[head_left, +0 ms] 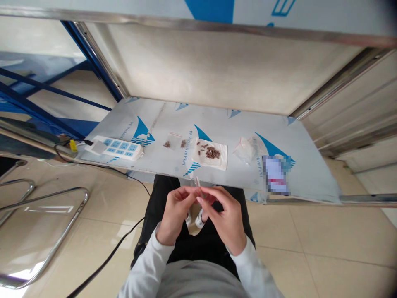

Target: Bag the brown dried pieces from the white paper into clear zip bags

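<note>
My left hand (176, 210) and my right hand (226, 214) meet above my lap, just in front of the table edge. Both pinch a small clear plastic bag (197, 181), whose upper end pokes out past the fingertips; what is inside it cannot be made out. Beyond the hands, on the table, lies a white paper sheet (221, 163) with a heap of small brown pieces (212, 152) and several loose ones to its left. Left of the sheet lie a small clear zip bag (175, 139) with brown pieces and another small cluster of pieces (183, 143).
A crumpled clear bag (246, 150) with whitish contents and a blurred phone-like object (276, 175) lie on the right. A white power strip (122, 149) with a plug and black cable sits at the left. A shelf edge (198, 25) crosses overhead; a metal-framed chair (81, 198) stands left.
</note>
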